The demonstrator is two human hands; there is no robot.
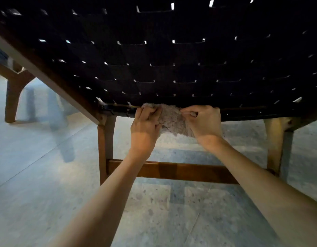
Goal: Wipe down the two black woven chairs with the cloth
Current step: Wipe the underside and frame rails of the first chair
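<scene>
Both bare forearms stretched forward and upward from the lower part of the view, angled toward each other so that the hands sat close together. The left hand (145, 123) showed its back, fingers curled into the left side of the cloth (172, 118). The right hand (204, 122) was just beside it, wrist bent inward, fingers and thumb pinching the cloth's right side.

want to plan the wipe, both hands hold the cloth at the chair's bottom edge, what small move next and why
Probably slide the cloth sideways along the rail: the left hand and right hand grip it bunched at the rail's middle, and rail shows uncovered on both sides.
</scene>
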